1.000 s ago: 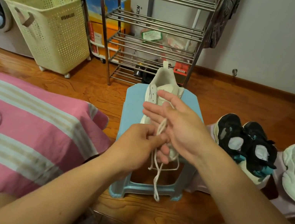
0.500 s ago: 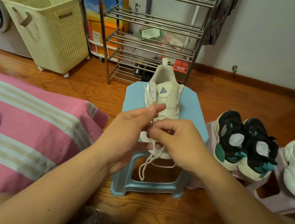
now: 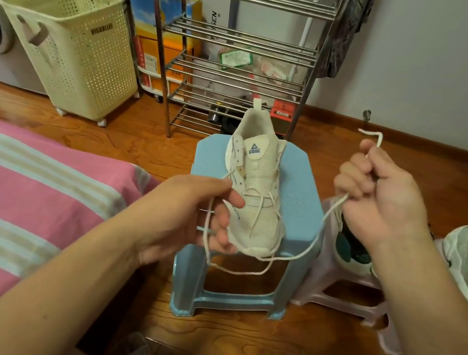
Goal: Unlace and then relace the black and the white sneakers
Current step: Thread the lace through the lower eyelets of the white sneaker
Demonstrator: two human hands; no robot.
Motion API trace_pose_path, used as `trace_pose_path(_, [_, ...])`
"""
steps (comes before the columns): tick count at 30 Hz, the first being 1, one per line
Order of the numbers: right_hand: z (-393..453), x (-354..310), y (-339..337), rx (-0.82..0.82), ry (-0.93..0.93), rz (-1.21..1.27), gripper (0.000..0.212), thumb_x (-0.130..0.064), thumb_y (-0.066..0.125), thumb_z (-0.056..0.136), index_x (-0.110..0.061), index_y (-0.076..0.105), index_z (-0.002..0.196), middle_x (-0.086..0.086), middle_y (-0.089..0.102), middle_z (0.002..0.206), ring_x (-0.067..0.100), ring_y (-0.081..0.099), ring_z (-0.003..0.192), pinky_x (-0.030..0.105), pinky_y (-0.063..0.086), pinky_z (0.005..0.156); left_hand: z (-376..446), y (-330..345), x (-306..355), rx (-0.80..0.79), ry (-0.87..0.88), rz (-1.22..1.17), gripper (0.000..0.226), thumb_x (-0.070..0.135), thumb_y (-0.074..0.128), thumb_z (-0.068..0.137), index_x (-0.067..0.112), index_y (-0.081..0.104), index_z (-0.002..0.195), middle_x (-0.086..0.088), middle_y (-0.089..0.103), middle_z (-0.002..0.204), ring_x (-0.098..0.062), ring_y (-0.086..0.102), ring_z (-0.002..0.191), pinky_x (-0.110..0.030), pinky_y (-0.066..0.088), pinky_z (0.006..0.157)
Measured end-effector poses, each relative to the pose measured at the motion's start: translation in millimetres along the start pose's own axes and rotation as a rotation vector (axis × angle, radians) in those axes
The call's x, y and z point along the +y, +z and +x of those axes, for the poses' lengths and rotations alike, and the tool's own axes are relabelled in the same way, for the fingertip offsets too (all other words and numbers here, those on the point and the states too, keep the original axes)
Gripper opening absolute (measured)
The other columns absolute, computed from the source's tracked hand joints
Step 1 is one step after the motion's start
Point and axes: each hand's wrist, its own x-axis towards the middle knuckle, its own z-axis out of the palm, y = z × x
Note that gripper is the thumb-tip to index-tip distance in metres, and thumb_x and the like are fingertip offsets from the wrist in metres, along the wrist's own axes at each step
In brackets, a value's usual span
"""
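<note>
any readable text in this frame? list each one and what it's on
"PEAK": tongue of the white sneaker on the blue stool.
"VISUALIZE", as best it reads: side of the yellow laundry basket.
Partial vertical lettering ending "...SEN": white box behind the metal rack.
Green label, orange boxes and red tag on the rack: too blurred to read.

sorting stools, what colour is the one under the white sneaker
Light blue stool, under the white sneaker; head view.

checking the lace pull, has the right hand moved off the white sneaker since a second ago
Yes. The right hand has swung out to the right, clear of the white sneaker on the blue stool, drawing the lace with it.
</note>
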Motion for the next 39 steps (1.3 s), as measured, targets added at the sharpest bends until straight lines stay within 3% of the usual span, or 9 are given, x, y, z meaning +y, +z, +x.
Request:
trace_pose_path(3, [-3,5,9,0.007,-0.045,-0.14,0.02,-0.014,0.052,0.1,-0.007,0.069,0.092,0.001,0.056,0.074,0.01,0.05,0.066,0.024,0.043,0.071,-3,11,-6,-0.125,0.157,-0.131,0.034,0.029,0.055,0.098,0.005,0.077,0.089,-0.016,0.072,0.098,-0.027,0.071,0.099,-0.049,0.059,0.091])
trace_pose_path(6, [-23,30,21,-0.127,-0.016,-0.553,0.019,-0.011,0.053,0.1,-0.005,0.071,0.099,0.008,0.061,0.075,0.017,0.058,0.07,0.032,0.051,0.072,-4,28,-22,-0.121,0.343,-0.034,0.036,0.035,0.05,0.094,0.019,0.082,0.099,0.001,0.057,0.147,-0.002,0.043,0.141,-0.043,0.027,0.121])
trace_pose_path(13, [-54,70,32,-0.472,0.174,-0.939,0.021,0.003,0.058,0.094,-0.007,0.074,0.104,0.014,0.076,0.098,0.027,0.072,0.099,0.036,0.059,0.089,-3,38,-44,0.099,0.382,0.164,0.03,0.047,0.049,0.102,0.044,0.072,0.121,0.014,0.057,0.145,-0.001,0.051,0.134,-0.03,0.045,0.112])
trace_pose_path(18, [-59,74,33,-0.495,0.576,-0.453,0.027,-0.007,0.048,0.103,0.001,0.063,0.123,0.018,0.07,0.116,0.026,0.068,0.11,0.038,0.056,0.095,-6,38,-45,0.297,0.348,0.082,0.029,0.028,0.049,0.105,0.026,0.074,0.119,0.004,0.078,0.105,-0.009,0.072,0.1,-0.023,0.057,0.083])
trace_pose_path(22, [-60,78,27,-0.55,0.044,-1.06,0.021,-0.022,0.065,0.096,-0.015,0.071,0.114,-0.001,0.075,0.099,0.012,0.07,0.094,0.031,0.057,0.09,-6,40,-38,0.372,0.407,0.108,0.03,0.025,0.049,0.106,0.026,0.068,0.129,0.014,0.076,0.109,0.002,0.068,0.107,-0.009,0.052,0.082])
trace_pose_path(29, [-59,100,17,-0.432,-0.607,-1.286,0.024,-0.031,0.055,0.09,-0.016,0.074,0.09,-0.015,0.064,0.085,0.007,0.062,0.084,0.028,0.05,0.071,-14,59,-43,0.372,0.505,0.145,0.027,0.027,0.046,0.107,0.04,0.069,0.115,0.034,0.068,0.11,0.018,0.056,0.114,-0.001,0.042,0.086])
trace_pose_path(32, [-50,87,19,-0.249,-0.194,-0.972,0.022,-0.022,0.056,0.1,-0.016,0.077,0.097,-0.005,0.075,0.095,0.012,0.07,0.091,0.026,0.055,0.081,4,39,-38,0.47,0.494,0.082,0.03,0.031,0.049,0.106,0.029,0.062,0.133,0.024,0.068,0.117,0.007,0.063,0.115,-0.01,0.048,0.09])
trace_pose_path(35, [-24,50,9,-0.06,0.321,-0.37,0.02,-0.007,0.043,0.103,-0.001,0.062,0.101,0.006,0.064,0.072,0.009,0.055,0.047,0.015,0.043,0.044,34,-13,-24,0.72,0.433,-0.091,0.037,0.003,0.05,0.099,0.017,0.064,0.13,-0.002,0.066,0.133,-0.015,0.069,0.114,-0.027,0.052,0.097])
trace_pose_path(39, [-1,5,-16,-0.08,0.492,-0.517,0.013,-0.021,0.047,0.102,-0.014,0.053,0.094,-0.006,0.023,0.055,0.004,0.017,0.035,0.019,0.01,0.034,48,-74,-9,0.909,0.312,-0.415,0.051,-0.017,0.023,0.086,0.006,0.065,0.104,-0.015,0.064,0.115,-0.015,0.069,0.076,-0.024,0.056,0.062])
